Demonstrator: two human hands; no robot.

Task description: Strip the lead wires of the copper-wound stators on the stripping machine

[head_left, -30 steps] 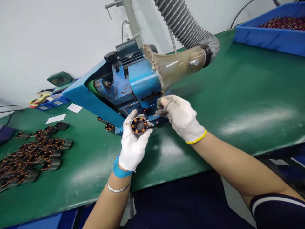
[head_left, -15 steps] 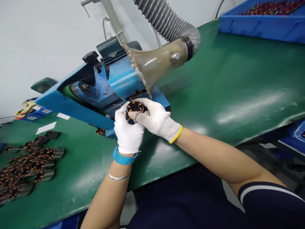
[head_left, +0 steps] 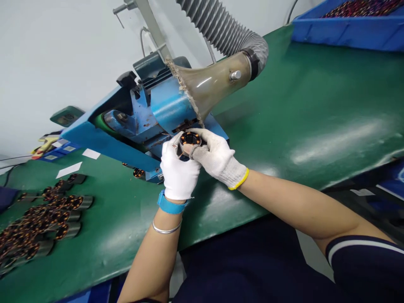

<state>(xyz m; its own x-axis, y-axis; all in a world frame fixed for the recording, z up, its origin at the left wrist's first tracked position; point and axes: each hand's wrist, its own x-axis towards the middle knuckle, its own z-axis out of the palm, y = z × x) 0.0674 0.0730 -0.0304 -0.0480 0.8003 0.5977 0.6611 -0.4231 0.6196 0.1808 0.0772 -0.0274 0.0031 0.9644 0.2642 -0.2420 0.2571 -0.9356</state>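
Between my two gloved hands is a motor stator (head_left: 190,138), a round metal ring with copper windings and thin wire ends sticking out. My left hand (head_left: 179,172), in a white glove with a blue wrist strap below it, is closed around its left and lower side. My right hand (head_left: 217,155), in a white knit glove with a yellow cuff, grips it from the right, thumb over the near rim. Just behind the stator stands a blue belt grinding machine (head_left: 172,105) with a tan suction hood (head_left: 214,84). Some fingers are hidden behind the stator.
Many more stators (head_left: 47,219) stand in a cluster on the green table (head_left: 299,109) at the left. A blue bin (head_left: 347,33) full of small parts sits at the back right. A grey ribbed hose (head_left: 217,25) runs up from the hood. White paper slips (head_left: 69,169) lie left.
The whole scene has shifted slightly to the right in view, as the head turned a little. Both hands keep their hold on the stator in front of the machine.
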